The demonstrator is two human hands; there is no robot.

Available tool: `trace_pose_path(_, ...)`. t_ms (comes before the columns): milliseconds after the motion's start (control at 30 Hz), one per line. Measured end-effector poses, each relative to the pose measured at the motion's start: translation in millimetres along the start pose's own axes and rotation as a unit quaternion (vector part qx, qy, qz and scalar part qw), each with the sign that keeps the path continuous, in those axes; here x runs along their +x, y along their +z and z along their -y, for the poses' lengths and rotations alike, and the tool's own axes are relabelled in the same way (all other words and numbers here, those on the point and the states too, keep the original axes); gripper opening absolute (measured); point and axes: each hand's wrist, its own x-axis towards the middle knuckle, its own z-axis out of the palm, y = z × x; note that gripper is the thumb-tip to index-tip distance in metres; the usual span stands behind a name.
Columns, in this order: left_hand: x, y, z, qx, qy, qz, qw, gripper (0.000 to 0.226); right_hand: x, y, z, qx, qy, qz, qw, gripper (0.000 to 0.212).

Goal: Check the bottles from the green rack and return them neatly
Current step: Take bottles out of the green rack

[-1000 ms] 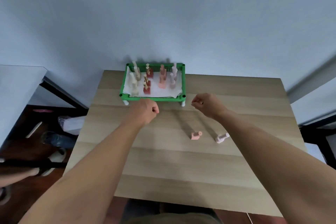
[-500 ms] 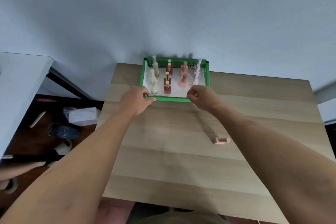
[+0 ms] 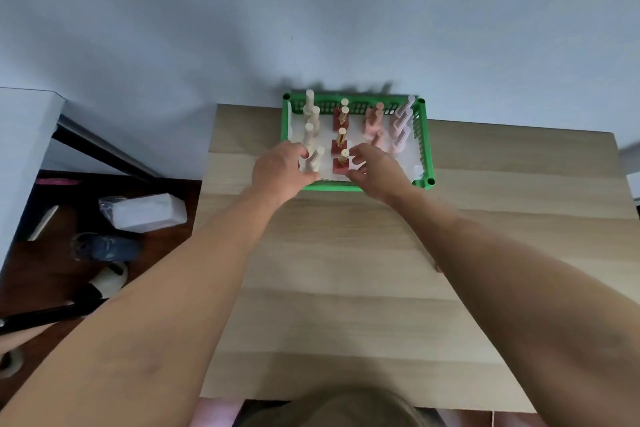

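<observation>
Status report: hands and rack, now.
Left hand on front cream bottle. Right hand at front red bottle. Green rack on table; nothing blocking.

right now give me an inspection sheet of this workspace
surface: wooden table, pale planks, against the wall
job's things: green rack at the far edge, white liner, holding upright bottles in columns: cream bottles, red bottles, pink bottles, lilac bottles
clutter: nothing seen on the table
hands: left hand grips the front cream bottle; right hand reaches in beside the front red bottle, grip unclear
cables: nothing seen
surroundings: shoes and a wrapped white block on the floor at left
</observation>
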Motion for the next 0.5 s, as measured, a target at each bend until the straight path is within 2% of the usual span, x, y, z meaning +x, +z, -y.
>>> trace_pose_path(333, 8.5, 8.1, 2.9, 0.029, 0.024, -0.004, 0.999, 0.042, 6.9, 19.1, 7.1, -0.041, 0.023, -0.038, 0.998, 0.023)
trace_pose_path(500, 8.7, 8.3, 3.2, 0.026, 0.027, -0.008, 0.999, 0.041, 4.6, 18.1, 8.7, -0.039, 0.026, -0.052, 0.998, 0.021)
